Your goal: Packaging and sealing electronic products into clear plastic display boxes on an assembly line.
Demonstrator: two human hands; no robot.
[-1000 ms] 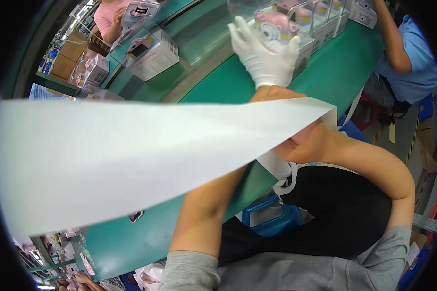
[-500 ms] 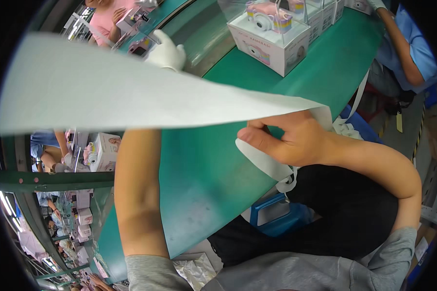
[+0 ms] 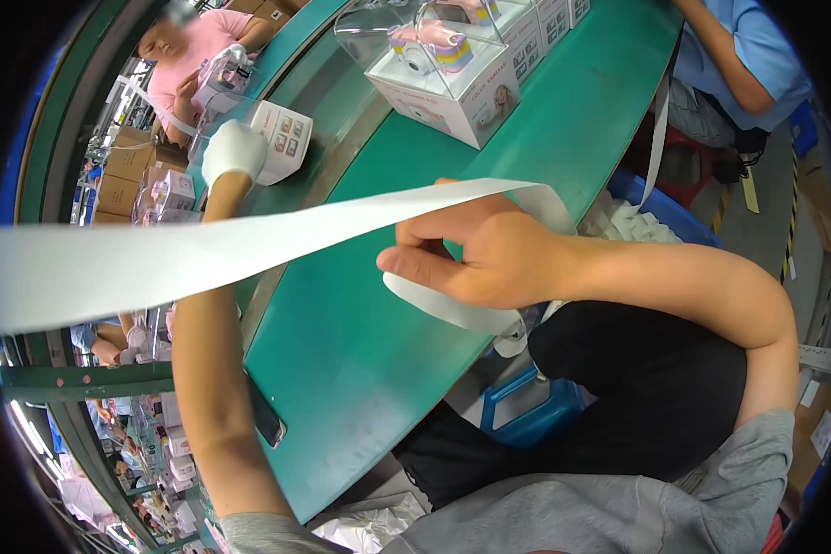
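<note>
My left hand (image 3: 234, 155), in a white glove, reaches out to the far left. It is closed against a white camera box (image 3: 284, 146) with a clear cover; its fingertips are hidden. My bare right hand (image 3: 494, 249) is held above the green table (image 3: 369, 369), thumb and fingers curled. A long white strip (image 3: 185, 249) runs from the left edge across my left forearm to this hand and folds over behind it. Below the thumb hangs a loop of the same white material, which the right hand appears to grip.
Several white camera boxes (image 3: 466, 102) with clear covers stand at the far side. A blue tub (image 3: 702, 226) of white strips sits right of the table. A dark, phone-like object (image 3: 266, 415) lies beside my left forearm. Co-workers sit at far left and upper right.
My left hand has moved left and down, from open fingers to closed against a camera box. My right hand and the strip have shifted left in the picture; the view has turned somewhat.
</note>
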